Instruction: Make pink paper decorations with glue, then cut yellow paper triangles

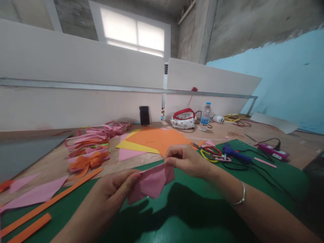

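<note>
A folded piece of pink craft sheet [152,182] is stretched between my two hands above the green mat [197,216]. At its left end, my left hand [113,189] pinches it between thumb and fingers. My right hand [183,160] grips the upper right edge, fingers curled with the thumb pressed in. The piece hangs in a fold below my right fingertips. Behind my hands lie orange sheets [169,138], with a yellow sheet [136,147] and pink sheets partly under them.
Orange strips [58,197] and pink scraps [37,194] lie at left, near bundled pink strips [101,135]. Scissors [210,152], a blue glue gun [235,153] with cords and a purple power strip [273,152] lie at right. A phone [144,115], pouch [183,121] and water bottle [205,118] stand behind.
</note>
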Motion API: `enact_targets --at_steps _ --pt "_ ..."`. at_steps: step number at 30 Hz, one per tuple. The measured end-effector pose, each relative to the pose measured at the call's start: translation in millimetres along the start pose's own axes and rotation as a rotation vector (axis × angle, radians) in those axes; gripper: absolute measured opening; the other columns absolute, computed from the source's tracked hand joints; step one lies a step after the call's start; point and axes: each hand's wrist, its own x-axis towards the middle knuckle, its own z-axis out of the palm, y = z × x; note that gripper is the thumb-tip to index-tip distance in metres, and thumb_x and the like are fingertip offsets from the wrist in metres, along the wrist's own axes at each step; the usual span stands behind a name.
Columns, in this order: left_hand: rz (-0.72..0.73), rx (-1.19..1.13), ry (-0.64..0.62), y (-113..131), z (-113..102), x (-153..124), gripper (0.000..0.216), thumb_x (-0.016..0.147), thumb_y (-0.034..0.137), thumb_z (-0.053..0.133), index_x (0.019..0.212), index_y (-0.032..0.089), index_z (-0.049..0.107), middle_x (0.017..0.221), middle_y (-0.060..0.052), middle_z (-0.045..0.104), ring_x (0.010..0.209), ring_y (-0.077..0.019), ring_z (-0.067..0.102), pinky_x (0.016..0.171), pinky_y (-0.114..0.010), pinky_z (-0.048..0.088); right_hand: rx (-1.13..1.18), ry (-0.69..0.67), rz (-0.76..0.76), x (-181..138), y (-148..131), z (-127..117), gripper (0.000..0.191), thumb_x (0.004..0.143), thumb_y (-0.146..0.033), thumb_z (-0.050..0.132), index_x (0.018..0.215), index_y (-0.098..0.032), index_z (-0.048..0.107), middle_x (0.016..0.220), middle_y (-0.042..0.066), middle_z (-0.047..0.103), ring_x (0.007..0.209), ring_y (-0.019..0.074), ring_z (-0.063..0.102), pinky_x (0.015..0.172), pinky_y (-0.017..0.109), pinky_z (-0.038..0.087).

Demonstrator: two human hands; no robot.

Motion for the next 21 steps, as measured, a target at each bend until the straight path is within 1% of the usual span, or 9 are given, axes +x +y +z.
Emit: enact_targets --at_steps 3,7,8,11,14,16,17,19,21 --pt "-0.033 -0.017 -0.017 8 -1 -3 0.037 0.078 0.051 0.051 0.055 0.023 0.060 0.056 0.004 0.057 0.054 -0.0139 0.050 0.051 -0.020 0.039 0.044 -0.069 0.029 -1 -3 1 0.010 0.075 -0.019 0.059 0.068 -0.013 0.060 0.061 -0.002 0.055 0.057 0.0095 0.047 0.053 0.021 0.036" --pt "-0.116 -0.095 -0.043 9 3 -5 0.028 0.072 0.051 0.060 0.074 0.025 0.071 0.072 0.003 0.070 0.071 -0.0185 0.061 0.061 -0.021 0.043 0.062 -0.115 0.054 -2 -5 7 0.008 0.074 -0.016 0.060 0.066 -0.013 0.061 0.061 -0.001 0.057 0.058 0.0097 0.049 0.054 0.021 0.037" --pt "-0.131 -0.114 -0.066 8 4 -5 0.028 0.071 0.050 0.061 0.075 0.024 0.071 0.072 0.002 0.071 0.070 -0.0183 0.060 0.059 -0.021 0.042 0.065 -0.113 0.056 -2 -5 9 0.008 0.073 -0.015 0.061 0.066 -0.013 0.061 0.061 -0.002 0.057 0.059 0.0094 0.049 0.055 0.021 0.037" --pt "-0.183 -0.125 -0.094 4 7 -6 0.029 0.072 0.048 0.061 0.068 0.021 0.072 0.057 0.002 0.066 0.052 -0.0124 0.050 0.048 -0.020 0.032 0.093 -0.102 0.076 -3 -5 16 0.007 0.070 -0.013 0.065 0.064 -0.013 0.062 0.060 -0.003 0.055 0.059 0.0085 0.048 0.055 0.020 0.036" --pt "-0.201 -0.172 0.004 4 8 -5 0.030 0.071 0.048 0.063 0.066 0.020 0.072 0.051 0.004 0.062 0.046 -0.0093 0.046 0.045 -0.019 0.032 0.168 -0.101 0.116 -2 -1 18 0.007 0.071 -0.015 0.064 0.064 -0.012 0.062 0.060 -0.001 0.058 0.058 0.0093 0.050 0.055 0.021 0.038" --pt "-0.227 -0.307 0.107 4 7 -3 0.031 0.068 0.051 0.068 0.073 0.020 0.073 0.065 0.002 0.069 0.057 -0.0118 0.056 0.051 -0.019 0.041 0.230 -0.061 0.133 0 5 18 0.010 0.071 -0.020 0.064 0.065 -0.013 0.062 0.060 -0.001 0.058 0.058 0.0094 0.051 0.056 0.022 0.040" --pt "-0.250 -0.392 0.157 4 7 -1 0.036 0.066 0.053 0.070 0.082 0.020 0.072 0.076 0.000 0.071 0.066 -0.0147 0.061 0.056 -0.020 0.047 0.258 -0.023 0.137 2 9 17 0.013 0.072 -0.024 0.065 0.066 -0.013 0.061 0.060 -0.001 0.057 0.057 0.0091 0.051 0.057 0.022 0.041" --pt "-0.298 -0.563 0.240 4 7 1 0.053 0.064 0.054 0.072 0.104 0.020 0.065 0.099 -0.005 0.071 0.087 -0.0227 0.066 0.069 -0.028 0.055 0.298 0.069 0.132 6 18 15 0.022 0.074 -0.033 0.066 0.068 -0.014 0.058 0.061 -0.003 0.053 0.057 0.0081 0.049 0.057 0.022 0.042" --pt "-0.320 -0.681 0.200 4 6 2 0.061 0.065 0.048 0.074 0.117 0.021 0.056 0.111 -0.009 0.068 0.098 -0.0279 0.065 0.074 -0.037 0.057 0.310 0.133 0.117 8 25 14 0.029 0.076 -0.041 0.065 0.069 -0.014 0.056 0.063 -0.003 0.051 0.057 0.0078 0.048 0.058 0.022 0.042"
